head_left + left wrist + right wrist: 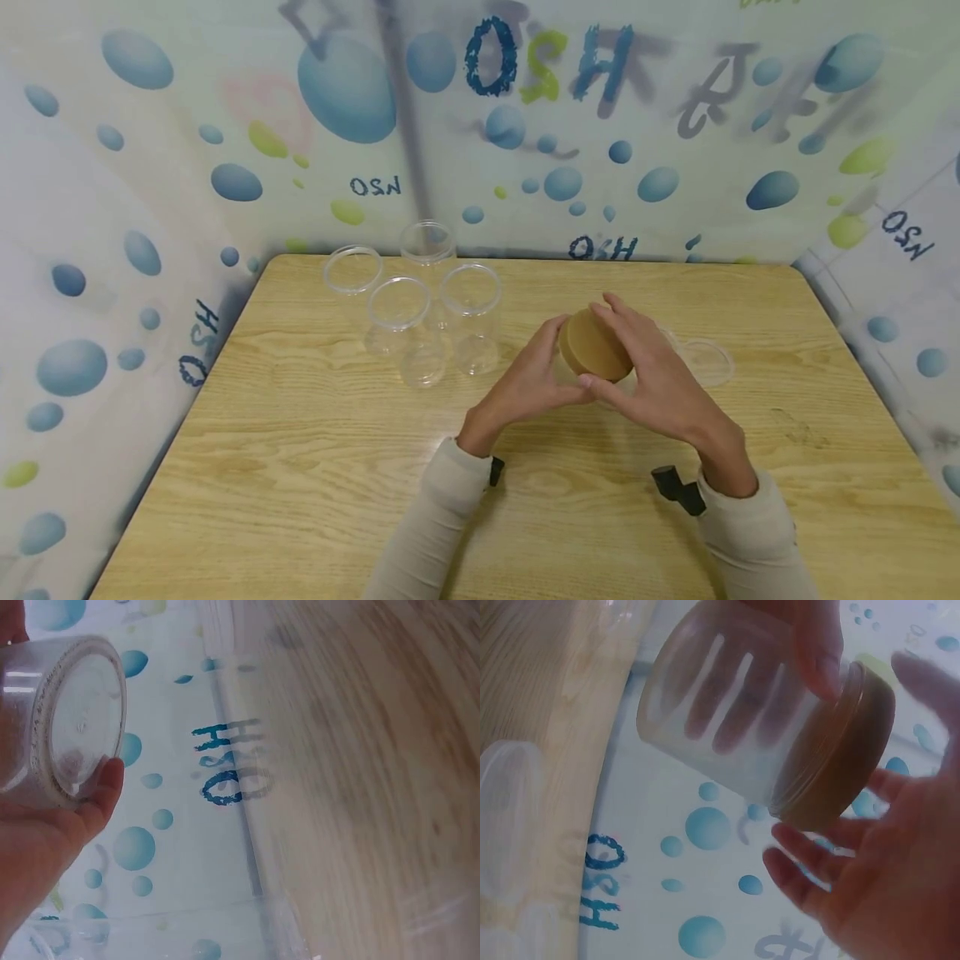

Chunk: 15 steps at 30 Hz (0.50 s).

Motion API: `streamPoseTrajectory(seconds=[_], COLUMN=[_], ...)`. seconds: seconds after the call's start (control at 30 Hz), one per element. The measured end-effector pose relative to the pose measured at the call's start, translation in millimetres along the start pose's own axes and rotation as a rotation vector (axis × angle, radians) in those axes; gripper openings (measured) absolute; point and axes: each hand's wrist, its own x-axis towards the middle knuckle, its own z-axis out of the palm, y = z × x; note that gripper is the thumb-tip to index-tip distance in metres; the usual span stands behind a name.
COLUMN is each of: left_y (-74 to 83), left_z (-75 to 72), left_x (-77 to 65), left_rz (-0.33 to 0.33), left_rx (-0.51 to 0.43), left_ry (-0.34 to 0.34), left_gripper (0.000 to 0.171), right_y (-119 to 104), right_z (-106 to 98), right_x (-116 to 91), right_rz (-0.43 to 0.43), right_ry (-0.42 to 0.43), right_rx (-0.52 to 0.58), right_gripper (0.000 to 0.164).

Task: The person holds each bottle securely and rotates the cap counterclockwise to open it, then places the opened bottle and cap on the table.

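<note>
A clear plastic jar (739, 766) with a tan-brown lid (600, 348) is held tilted above the table, its lid turned up toward the head camera. My left hand (531, 375) grips the jar's body; in the right wrist view its fingers show through the clear wall. Around the lid's rim are the fingers and thumb of my right hand (660, 379). From the left wrist, the jar's round bottom (86, 724) is visible, with a left fingertip at its edge. Whether the lid is fully seated cannot be told.
Several clear, open-topped jars (400, 304) stand grouped at the back left of the wooden table (300, 467). Flat clear round lids (708, 362) lie beyond my right hand. A patterned fabric wall (465, 183) rises behind the table.
</note>
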Motion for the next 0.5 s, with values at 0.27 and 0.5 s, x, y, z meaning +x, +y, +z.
streamPoseTrajectory(seconds=[0.27, 0.5], left_y=[0.9, 4.0], left_z=[11.7, 10.8], left_x=[2.6, 0.4], left_rz=[-0.002, 0.007], left_rx=[0.132, 0.182], left_ry=[0.109, 0.101], left_gripper=[0.091, 0.092], right_y=[-3.8, -6.1], right_z=[3.3, 4.8], right_x=[-0.5, -0.4], right_rz=[0.040, 0.059], right_ry=[0.194, 0.177], right_rx=[-0.272, -0.331], right_gripper=[0.071, 0.074])
